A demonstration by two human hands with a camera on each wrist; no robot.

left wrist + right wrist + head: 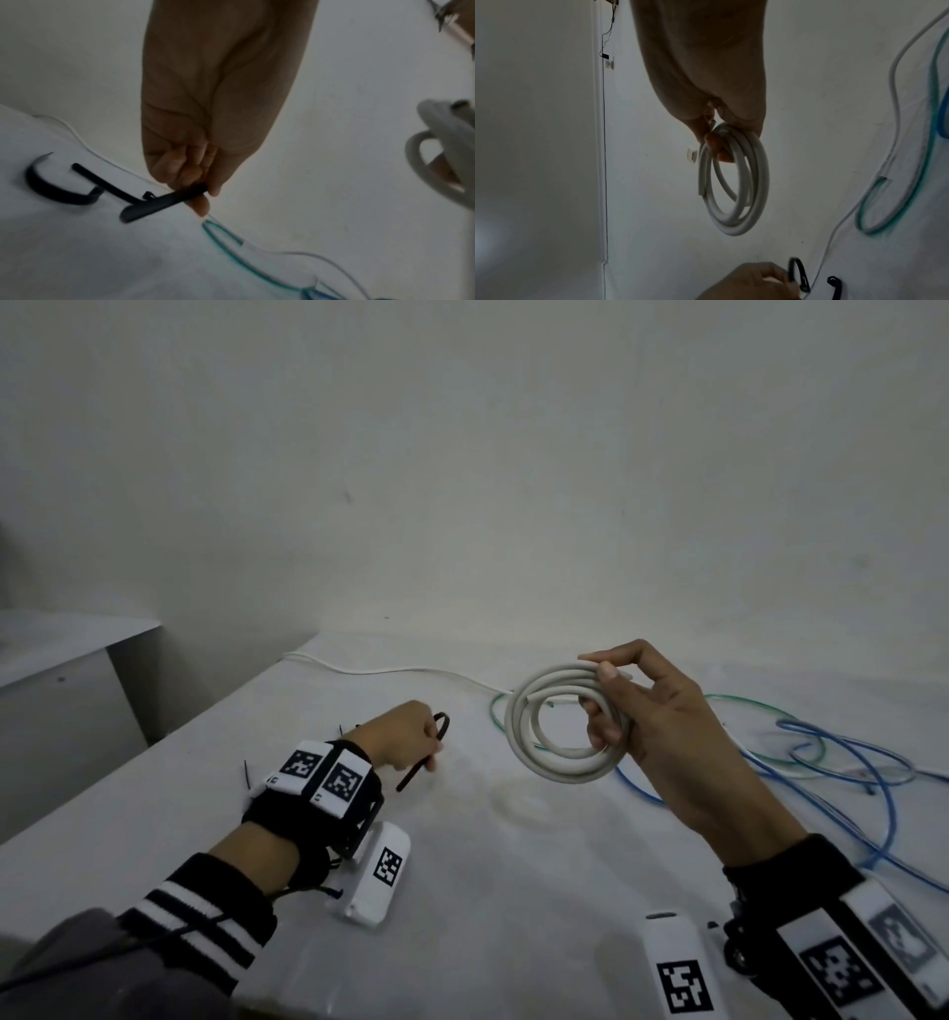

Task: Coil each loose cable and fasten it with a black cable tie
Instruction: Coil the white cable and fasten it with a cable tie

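While held clear of the surface: white table [462, 891] lies under both hands, offering a rest for the forearms during threading.
Loose cables: blue cable [842, 762], green cable [739, 701] and thin white cable [390, 671] sprawl uncoiled on the far right of the table, well apart from the work in hand; better left alone until this coil is fastened.
Coiled cable: thick grey-white cable [560, 726], wound in about three turns, hangs in the air to the right of centre, off the table.
Right hand [662, 711]: thumb on top and fingers curled through the ring, pinching the turns together at one side; worth keeping that pinch firm so no turn springs loose, and leaving the opposite arc of the coil bare for the tie.
Left hand [405, 737]: fingers pressed together and curled, thumb against them, pinching a black cable tie [426, 757] near its middle, just above the table; judged better gripped nearer the tail for aiming.
Next move, as a judgement: pass the tail through the ring's centre, round all turns, into the head, then pull snug.
Spare ties: more black cable ties [59, 186] lie on the table beside the left hand.
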